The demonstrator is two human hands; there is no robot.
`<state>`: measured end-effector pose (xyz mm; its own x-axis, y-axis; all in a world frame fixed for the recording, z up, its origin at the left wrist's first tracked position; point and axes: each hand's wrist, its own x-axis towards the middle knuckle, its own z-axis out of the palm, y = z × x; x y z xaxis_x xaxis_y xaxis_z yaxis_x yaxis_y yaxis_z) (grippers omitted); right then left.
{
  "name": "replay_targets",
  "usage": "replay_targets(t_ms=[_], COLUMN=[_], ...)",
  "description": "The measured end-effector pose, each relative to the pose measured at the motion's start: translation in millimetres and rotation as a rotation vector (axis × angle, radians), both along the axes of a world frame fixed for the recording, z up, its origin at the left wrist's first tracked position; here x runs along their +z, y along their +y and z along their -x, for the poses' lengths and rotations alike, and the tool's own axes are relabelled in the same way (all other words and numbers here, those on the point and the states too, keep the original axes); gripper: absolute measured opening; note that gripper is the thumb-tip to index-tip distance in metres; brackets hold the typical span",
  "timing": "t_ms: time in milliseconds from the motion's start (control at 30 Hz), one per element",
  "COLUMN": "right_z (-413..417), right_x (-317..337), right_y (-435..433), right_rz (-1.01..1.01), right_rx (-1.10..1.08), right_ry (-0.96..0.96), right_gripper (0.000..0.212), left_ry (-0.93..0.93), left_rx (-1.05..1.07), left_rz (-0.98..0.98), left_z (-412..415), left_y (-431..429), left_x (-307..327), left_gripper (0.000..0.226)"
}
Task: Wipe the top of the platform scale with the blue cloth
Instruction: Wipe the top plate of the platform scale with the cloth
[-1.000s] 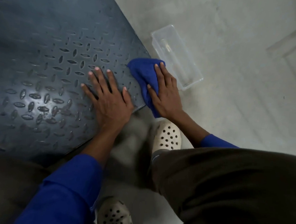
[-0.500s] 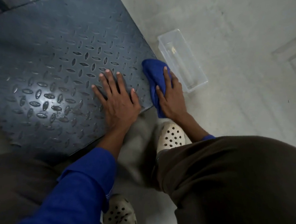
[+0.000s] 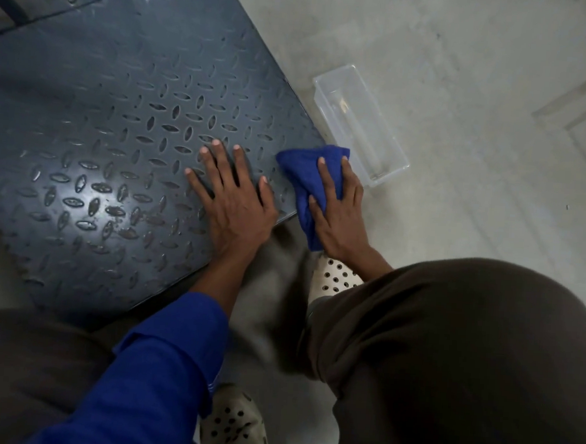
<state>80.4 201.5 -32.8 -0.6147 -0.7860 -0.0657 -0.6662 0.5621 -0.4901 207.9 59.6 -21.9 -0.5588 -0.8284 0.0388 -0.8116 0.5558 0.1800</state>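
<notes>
The platform scale (image 3: 126, 115) is a dark grey steel plate with a raised diamond tread, filling the left and upper part of the view. My left hand (image 3: 233, 201) lies flat on it near its right front corner, fingers spread, holding nothing. The blue cloth (image 3: 303, 169) is bunched at that corner, partly hanging over the scale's right edge. My right hand (image 3: 336, 214) presses down on the cloth with fingers wrapped over it.
A clear plastic tub (image 3: 359, 123) lies on the pale concrete floor (image 3: 465, 78) just right of the scale. My cream perforated clogs (image 3: 336, 276) and dark trouser legs fill the bottom. A metal frame and bolt stand at the scale's far edge.
My right hand and the cloth have slid a little along the scale's right front corner, toward the edge. The camera has tilted, showing more of the scale's far side. The left hand stays planted.
</notes>
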Motion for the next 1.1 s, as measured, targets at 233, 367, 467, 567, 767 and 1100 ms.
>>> replay_targets(t_ms=[233,367,467,567,767,1100], right_z=[28.7,-5.9,7.5,40.7,25.5,55.4], right_x=[4.8,-7.3,-4.4,0.2,-8.7,-6.4], right_y=[-29.3,-4.4,-7.6,-35.1,-22.5,-41.4], right_rz=[0.041,0.042,0.059,0.043,0.092,0.125], right_rx=[-0.064,-0.128,-0.077,0.000,-0.015,0.006], right_ry=[-0.066,-0.068,-0.083,0.007,0.038,-0.046], right_gripper=[0.064,0.064,0.063,0.063,0.060,0.058], left_ry=[-0.009,-0.006,-0.003,0.000,0.031,0.002], left_rx=[0.006,0.002,0.008,0.008,0.016,0.017], left_rz=[0.015,0.018,0.021,0.028,0.028,0.058], left_z=[1.7,1.0,0.7,1.4,-0.1,1.3], left_y=[-0.2,1.1,0.6,1.3,1.2,2.4], left_x=[0.3,0.0,-0.1,-1.6,-3.4,-7.2], left_gripper=[0.072,0.071,0.071,0.071,0.070,0.070])
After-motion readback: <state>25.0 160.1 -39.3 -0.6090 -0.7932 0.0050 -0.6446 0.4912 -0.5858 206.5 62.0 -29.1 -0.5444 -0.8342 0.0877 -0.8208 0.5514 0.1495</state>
